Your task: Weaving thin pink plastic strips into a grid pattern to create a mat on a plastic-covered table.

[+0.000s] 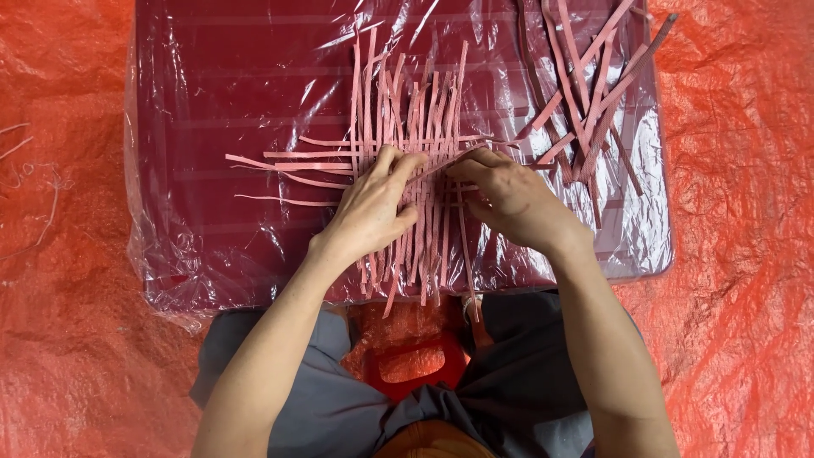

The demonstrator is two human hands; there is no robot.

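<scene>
A partly woven mat of pink strips [420, 127] lies on a dark red board wrapped in clear plastic [237, 93]. Upright strips cross several sideways strips that stick out to the left. My left hand [373, 208] rests flat on the weave, its fingertips pressing the crossing strips. My right hand [509, 195] sits beside it on the right, fingers pinching a sideways strip at the weave's middle. The two hands almost touch at their fingertips and hide the centre of the weave.
A loose pile of pink strips [593, 85] lies at the board's far right corner. Orange tarpaulin [738, 212] covers the floor all round. A red plastic stool [415, 360] shows between my knees, below the board's near edge.
</scene>
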